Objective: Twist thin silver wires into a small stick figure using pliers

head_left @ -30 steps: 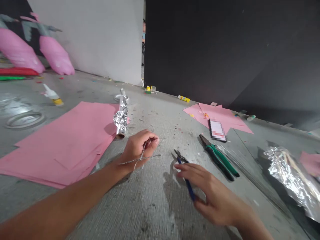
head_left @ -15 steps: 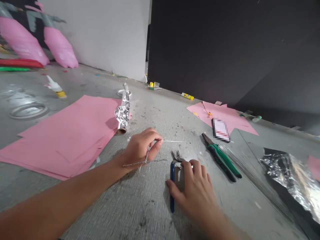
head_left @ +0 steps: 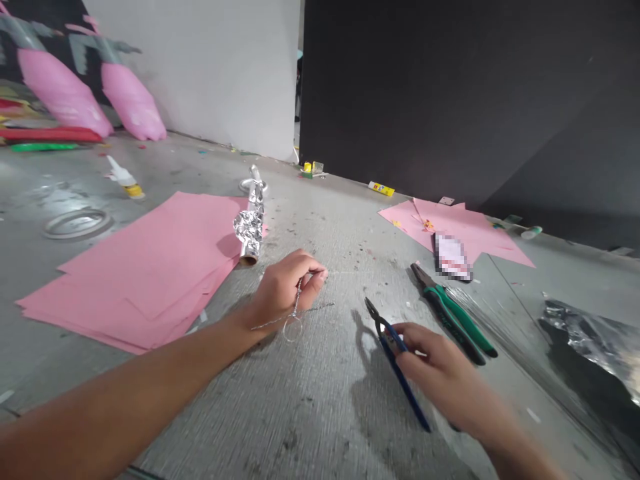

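Tightly, left fingers (head_left: pixel 313 279) pinch twisted wire (head_left: pixel 297 303); right fingers (head_left: pixel 423 343) grip blue pliers (head_left: pixel 407 393).

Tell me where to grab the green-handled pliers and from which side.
Take the green-handled pliers around both handles, midway along, coming from the near left side, where the right hand is. The handles lie close together, angled toward you with the jaws pointing away. That side looks free, while thin wires fan out along their far right.
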Available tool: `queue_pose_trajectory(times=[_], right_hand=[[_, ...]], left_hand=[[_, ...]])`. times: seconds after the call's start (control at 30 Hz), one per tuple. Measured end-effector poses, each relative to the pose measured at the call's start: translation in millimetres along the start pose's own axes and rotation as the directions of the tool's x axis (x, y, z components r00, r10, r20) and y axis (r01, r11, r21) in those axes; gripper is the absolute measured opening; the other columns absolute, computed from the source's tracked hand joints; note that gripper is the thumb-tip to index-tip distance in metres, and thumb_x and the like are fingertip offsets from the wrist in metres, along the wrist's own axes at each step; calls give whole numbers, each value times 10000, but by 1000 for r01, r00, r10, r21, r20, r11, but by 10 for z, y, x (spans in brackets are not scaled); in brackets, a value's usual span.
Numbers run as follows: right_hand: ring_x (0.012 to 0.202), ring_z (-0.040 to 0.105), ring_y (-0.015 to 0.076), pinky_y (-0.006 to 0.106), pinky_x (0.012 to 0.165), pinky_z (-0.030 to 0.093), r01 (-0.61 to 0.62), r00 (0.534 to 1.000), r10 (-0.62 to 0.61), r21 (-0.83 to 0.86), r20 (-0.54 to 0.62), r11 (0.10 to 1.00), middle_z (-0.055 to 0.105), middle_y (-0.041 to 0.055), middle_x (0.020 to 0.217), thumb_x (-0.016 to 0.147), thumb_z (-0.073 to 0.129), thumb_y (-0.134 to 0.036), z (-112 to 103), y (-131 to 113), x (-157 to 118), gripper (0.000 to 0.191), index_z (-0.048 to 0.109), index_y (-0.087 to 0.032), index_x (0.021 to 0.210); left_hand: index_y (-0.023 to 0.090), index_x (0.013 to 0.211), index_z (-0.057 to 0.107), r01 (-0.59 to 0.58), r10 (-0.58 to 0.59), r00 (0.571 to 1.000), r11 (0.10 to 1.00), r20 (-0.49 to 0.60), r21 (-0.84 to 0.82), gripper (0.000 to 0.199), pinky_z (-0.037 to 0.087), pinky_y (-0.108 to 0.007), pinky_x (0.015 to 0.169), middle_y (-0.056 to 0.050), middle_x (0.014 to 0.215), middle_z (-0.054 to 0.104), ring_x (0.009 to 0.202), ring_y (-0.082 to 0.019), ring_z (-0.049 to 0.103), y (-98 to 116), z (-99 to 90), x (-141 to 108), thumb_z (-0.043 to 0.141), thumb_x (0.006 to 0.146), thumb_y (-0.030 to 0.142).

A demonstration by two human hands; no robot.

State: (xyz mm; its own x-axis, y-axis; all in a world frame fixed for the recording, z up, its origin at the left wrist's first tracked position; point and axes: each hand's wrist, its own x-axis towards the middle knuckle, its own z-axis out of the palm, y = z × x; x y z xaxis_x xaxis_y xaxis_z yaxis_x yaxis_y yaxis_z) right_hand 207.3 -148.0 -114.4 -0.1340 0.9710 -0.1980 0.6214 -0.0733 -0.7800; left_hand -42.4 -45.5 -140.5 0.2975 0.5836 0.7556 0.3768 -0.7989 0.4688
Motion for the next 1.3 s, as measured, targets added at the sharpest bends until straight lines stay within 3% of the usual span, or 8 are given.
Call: queue_pose_trajectory(times=[0.1,0.27,0.47,0.6,0.93,1.03,1.2,1.3], right_hand=[[1095,597,314,473,834,516,-96,967,-98,692,236,716,651,98,1116,731,584,-250,-42,-28,-19,314,720,-237,1014],[1351,409,370,543,971,452,-25,953,-282,958,109,286,606,29,1261,692,662,-169,293,-35,6,108,717,-249,739],[1150,592,342,523,924,481,-79,949,-278,966,148,244,567,79,1372,752,634,-275,290,-18,67,165,733,-221,872],[804,636,196,400,765,540,-135,932,-289,950,218,282,660,95,1093,789,627,-256,263,-85,0,183,734,-192,923],[1260,455,286,528,1032,409,173,981,-141,931,-133,323,616,25,1162,653,696,-131,398,-56,3,136,637,-238,592],[1298,462,364,616,1035,369,139,969,-234,961,-82,240,599,-17,1317,646,676,-195,277,-85,-14,117,621,-242,555],[916,655,300,637,889,474,0,991,-129,982,25,187,702,6,1020,647,661,-288,226,-80,-48,24,661,-304,629],[1024,627,311,585,856,516,-19,996,-87,984,36,178,680,21,959,665,683,-294,289,-81,-33,69,633,-282,620]], left_hand=[[157,851,615,-12,12,1000,1000,-7,19,49,428,-244,557,-8,742,596,615,-86,481,18,13,0,593,876,120],[159,850,615,18,-17,999,999,-34,27,45,424,-250,565,-1,741,586,603,-83,481,35,10,-2,598,875,125],[158,868,611,29,-27,998,999,-58,24,26,426,-240,555,1,739,567,595,-79,480,12,-6,-8,605,881,137],[165,889,611,-40,43,997,998,-67,47,43,441,-245,565,-11,765,599,607,-88,487,50,-5,-3,603,878,124],[151,890,594,-35,33,998,999,-59,-34,60,443,-230,547,-18,780,603,615,-83,495,265,37,-39,608,865,98],[162,893,595,-31,29,999,999,-44,-44,63,457,-239,563,-22,801,622,628,-89,508,287,43,-47,602,870,104],[169,873,595,-21,20,998,999,-53,-30,39,445,-241,548,-13,774,607,604,-88,494,237,35,-32,602,875,130],[161,870,594,-9,7,999,1000,-53,-27,35,438,-232,551,-9,761,597,601,-82,489,239,36,-30,603,875,127]])
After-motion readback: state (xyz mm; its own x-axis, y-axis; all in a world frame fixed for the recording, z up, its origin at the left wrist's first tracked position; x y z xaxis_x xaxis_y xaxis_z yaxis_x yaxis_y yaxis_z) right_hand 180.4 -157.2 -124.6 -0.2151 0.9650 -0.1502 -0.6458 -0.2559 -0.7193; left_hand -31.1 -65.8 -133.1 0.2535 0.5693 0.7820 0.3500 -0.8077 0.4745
